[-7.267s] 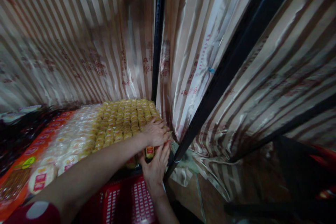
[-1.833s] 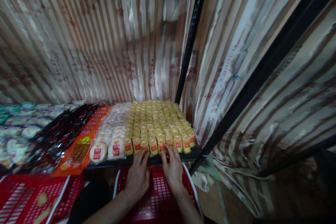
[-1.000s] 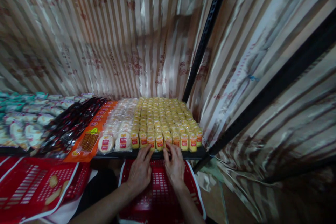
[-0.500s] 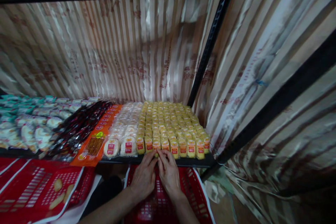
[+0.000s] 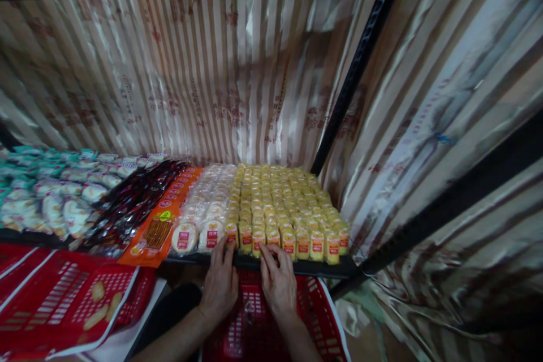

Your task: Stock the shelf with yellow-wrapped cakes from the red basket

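Note:
Rows of small yellow snack packets (image 5: 280, 209) with red labels fill the right end of a dark shelf (image 5: 309, 267). My left hand (image 5: 221, 280) lies with fingers stretched toward the front row, fingertips touching a packet at the left end of the yellow rows. My right hand (image 5: 278, 281) rests beside it, fingers spread on the front packets near the middle. Neither hand grips anything. Both wrists hang over a red plastic basket (image 5: 314, 317) below the shelf edge.
Round white packets (image 5: 199, 220), an orange pack (image 5: 159, 229), dark red packs (image 5: 127, 203) and white-green packs (image 5: 51, 192) lie to the left. A second red basket (image 5: 55, 300) holds a few biscuits. Striped satin cloth (image 5: 203, 79) and black posts (image 5: 354, 79) enclose the shelf.
My hands came forward from the shelf's right corner to the front row, drew close together half a second ago, and have now spread slightly apart. The view has shifted left.

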